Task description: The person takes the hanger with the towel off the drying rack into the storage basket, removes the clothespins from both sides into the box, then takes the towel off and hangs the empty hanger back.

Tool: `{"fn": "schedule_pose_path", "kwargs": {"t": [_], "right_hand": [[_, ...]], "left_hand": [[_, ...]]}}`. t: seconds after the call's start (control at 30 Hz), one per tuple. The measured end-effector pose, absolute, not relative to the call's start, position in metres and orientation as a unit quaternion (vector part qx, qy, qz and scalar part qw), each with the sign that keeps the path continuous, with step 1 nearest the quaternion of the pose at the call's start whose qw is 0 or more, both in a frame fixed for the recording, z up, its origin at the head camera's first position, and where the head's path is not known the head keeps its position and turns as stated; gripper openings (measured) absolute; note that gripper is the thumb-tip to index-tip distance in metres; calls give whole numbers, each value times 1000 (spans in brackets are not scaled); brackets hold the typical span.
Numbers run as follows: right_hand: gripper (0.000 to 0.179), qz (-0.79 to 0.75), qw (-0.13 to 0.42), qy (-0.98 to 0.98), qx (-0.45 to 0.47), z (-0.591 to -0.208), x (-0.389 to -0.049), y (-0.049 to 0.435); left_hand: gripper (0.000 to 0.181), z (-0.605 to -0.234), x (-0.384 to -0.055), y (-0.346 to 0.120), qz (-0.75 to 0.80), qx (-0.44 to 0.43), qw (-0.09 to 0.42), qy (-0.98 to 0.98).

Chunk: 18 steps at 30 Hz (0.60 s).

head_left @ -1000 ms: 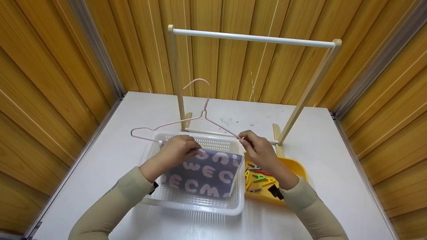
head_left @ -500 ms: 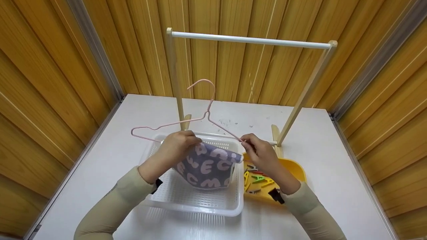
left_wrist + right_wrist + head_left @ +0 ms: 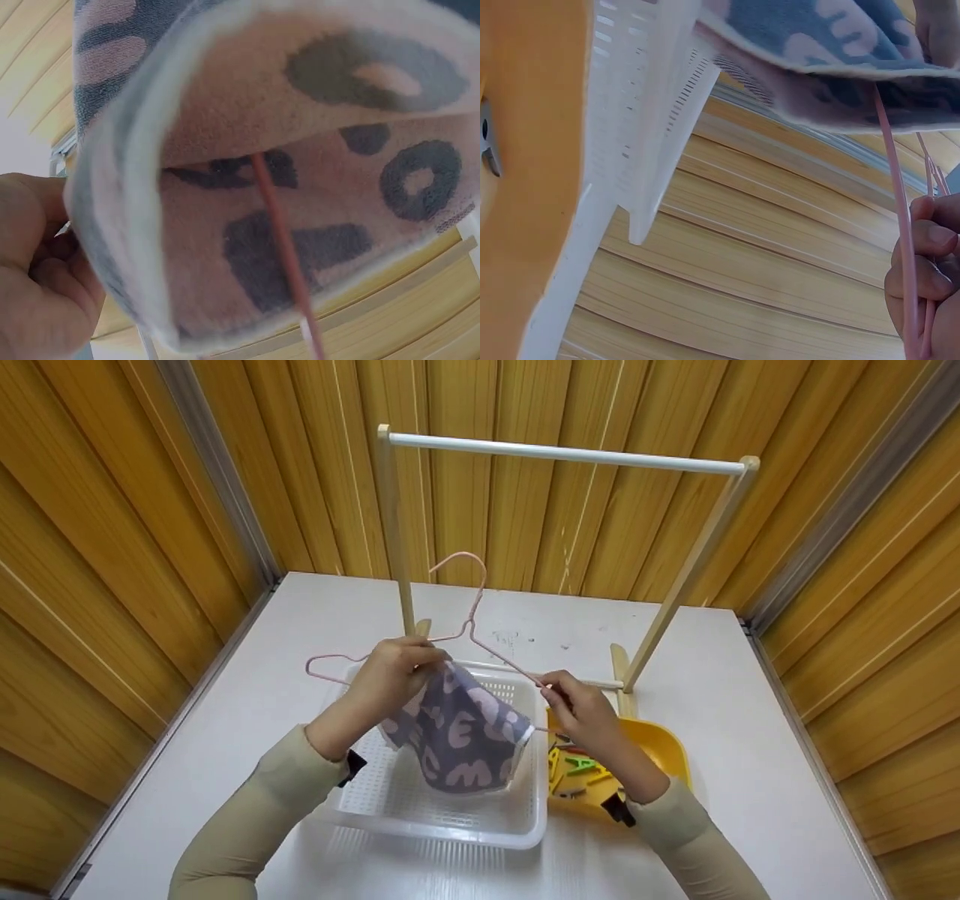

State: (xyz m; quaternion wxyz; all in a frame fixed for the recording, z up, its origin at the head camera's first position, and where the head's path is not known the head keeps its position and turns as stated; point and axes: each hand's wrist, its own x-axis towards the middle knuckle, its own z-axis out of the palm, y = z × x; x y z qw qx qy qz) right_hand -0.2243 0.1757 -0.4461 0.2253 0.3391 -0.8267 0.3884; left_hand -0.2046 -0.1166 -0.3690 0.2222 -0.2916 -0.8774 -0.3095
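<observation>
In the head view, a pink wire hanger stands hook-up over the basket. My right hand grips its right end between thumb and fingers. A small purple towel with pink letters is folded over the hanger's bottom bar, bunched and slanting down to the right. My left hand pinches the towel's upper fold, covering part of the hanger's left arm. Seen from the left wrist, the bar runs between the towel's two pink inner layers. The right wrist view shows curled fingers around the pink wire.
Below the towel sits a white perforated basket. A yellow tray with several coloured clothespins is at its right. Behind them stands a wooden rack with a white top rail. Wood-panelled walls enclose the white table.
My left hand has risen, lifting the towel's fold, so the cloth has gone from spread flat to bunched and slanted. The hanger has shifted slightly right and down with my right hand.
</observation>
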Motion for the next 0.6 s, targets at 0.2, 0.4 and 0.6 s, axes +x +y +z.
{"fn": "schedule_pose_path", "kwargs": {"t": [0.2,0.4,0.6], "right_hand": [[16,383,233,-826,342,-458,-224,176],[16,374,231,-829,346,-467,-225,177],[9,386,174,-850,313,-469,-227,176]], "left_hand": [[9,-357,-209,-117,-409,-246,183,-859],[11,-344,-210,-121,-482,-198,157,-839],[11,-332,-205,-130,-509,-195,183,-818]]}}
